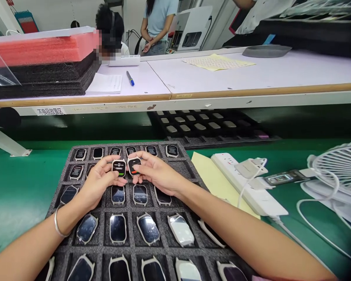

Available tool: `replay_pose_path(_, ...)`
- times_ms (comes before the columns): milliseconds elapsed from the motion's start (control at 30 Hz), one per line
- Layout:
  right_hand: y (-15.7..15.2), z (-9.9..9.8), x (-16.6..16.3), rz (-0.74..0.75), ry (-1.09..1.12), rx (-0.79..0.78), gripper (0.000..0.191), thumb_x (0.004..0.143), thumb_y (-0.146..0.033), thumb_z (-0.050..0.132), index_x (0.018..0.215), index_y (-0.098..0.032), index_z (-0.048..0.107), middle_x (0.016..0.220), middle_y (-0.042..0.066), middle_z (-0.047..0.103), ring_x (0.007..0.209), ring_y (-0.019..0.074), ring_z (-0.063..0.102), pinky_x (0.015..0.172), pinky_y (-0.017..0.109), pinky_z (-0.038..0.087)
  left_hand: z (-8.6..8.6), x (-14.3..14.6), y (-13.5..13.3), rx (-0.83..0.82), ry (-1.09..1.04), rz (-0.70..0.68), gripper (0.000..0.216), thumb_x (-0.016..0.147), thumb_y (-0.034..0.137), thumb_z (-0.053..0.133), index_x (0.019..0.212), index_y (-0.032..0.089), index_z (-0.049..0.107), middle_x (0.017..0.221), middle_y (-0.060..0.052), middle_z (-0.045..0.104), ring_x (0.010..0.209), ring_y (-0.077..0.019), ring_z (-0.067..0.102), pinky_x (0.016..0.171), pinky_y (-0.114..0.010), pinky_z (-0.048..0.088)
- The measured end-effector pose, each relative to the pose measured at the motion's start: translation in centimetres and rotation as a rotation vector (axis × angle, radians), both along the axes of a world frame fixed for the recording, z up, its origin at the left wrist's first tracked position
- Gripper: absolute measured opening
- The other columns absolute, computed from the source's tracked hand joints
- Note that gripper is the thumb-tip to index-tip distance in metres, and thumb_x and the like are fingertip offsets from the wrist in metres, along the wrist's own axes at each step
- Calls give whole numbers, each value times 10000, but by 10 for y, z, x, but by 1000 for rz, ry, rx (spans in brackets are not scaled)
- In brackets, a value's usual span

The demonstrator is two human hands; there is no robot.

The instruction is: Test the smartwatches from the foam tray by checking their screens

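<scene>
My left hand [101, 175] is closed around the edges of a smartwatch without a strap [119, 167], its lit screen showing text and a green bar. Beside it, my right hand [152, 169] grips a second smartwatch [134, 165] with a red bar on its screen; its thumb lies over the screen. Both hands are above a grey foam tray [103, 226] whose compartments hold several more strapless watches. In the back row some screens, such as on this watch [172, 150], show text. Nearer me, the watches [117, 228] have dark or reflecting screens.
Right of the tray are yellow paper [206, 171], a white power strip [248, 183] with plugs and cables, and a white fan [339, 168]. Another tray of watches [203, 121] sits under a shelf [175, 78] bearing foam sheets [46, 74] and a pen [130, 78]. Two people are beyond.
</scene>
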State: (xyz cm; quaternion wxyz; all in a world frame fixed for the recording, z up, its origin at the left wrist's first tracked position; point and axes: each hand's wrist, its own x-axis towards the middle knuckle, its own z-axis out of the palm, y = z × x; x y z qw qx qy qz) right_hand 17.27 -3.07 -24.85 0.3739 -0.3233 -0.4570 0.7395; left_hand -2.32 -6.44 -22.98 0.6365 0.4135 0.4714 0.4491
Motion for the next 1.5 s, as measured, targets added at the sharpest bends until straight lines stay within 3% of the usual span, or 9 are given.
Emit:
replay_pose_path(233, -4, 5, -1, -3, -10, -15, 433, 723, -20, 598, 1106, -216, 552, 810, -41, 688, 609, 94, 678, 556, 211, 487, -1, -1, 0, 25, 3, 8, 445, 756, 175, 707, 1182, 204, 584, 954, -24, 722, 716, -165, 742, 730, -310, 599)
replay_pose_path(700, -3, 4, 0, -44, 32, -23, 411, 732, -31, 620, 1096, -219, 592, 980, 2, 729, 650, 98, 692, 588, 228, 495, -1, -1, 1, 9, -4, 42, 495, 763, 191, 712, 1237, 193, 570, 895, -16, 723, 715, -165, 738, 726, -311, 596)
replay_pose_path(900, -1, -1, 1, -60, 103, -36, 439, 728, -38, 641, 1118, -228, 573, 849, -26, 713, 718, 133, 725, 680, 270, 534, -1, -1, 1, -2, -13, 43, 498, 775, 200, 715, 1254, 207, 577, 977, -29, 721, 738, -170, 745, 763, -339, 606)
replay_pose_path(1100, -1, 1, 2, -69, 94, -97, 471, 719, -51, 666, 1138, -234, 552, 921, -12, 724, 750, 138, 736, 741, 290, 552, -4, -2, 2, 20, 12, 28, 524, 744, 153, 708, 1247, 208, 571, 1012, -34, 718, 746, -154, 738, 762, -315, 594)
replay_pose_path(1267, -2, 3, 2, -76, 57, -123, 498, 707, -28, 648, 1150, -232, 548, 978, 6, 736, 730, 140, 742, 672, 263, 549, -5, -2, 3, 66, 53, 38, 554, 695, 92, 690, 1225, 200, 566, 975, -16, 703, 692, -111, 711, 725, -261, 571)
replay_pose_path(1500, -4, 3, 2, -39, 63, -40, 476, 740, -16, 615, 1158, -236, 551, 929, -5, 730, 723, 131, 726, 645, 255, 539, -7, -2, 3, 104, 59, 11, 539, 705, 125, 725, 1211, 198, 553, 1000, -25, 690, 652, -98, 690, 687, -261, 564)
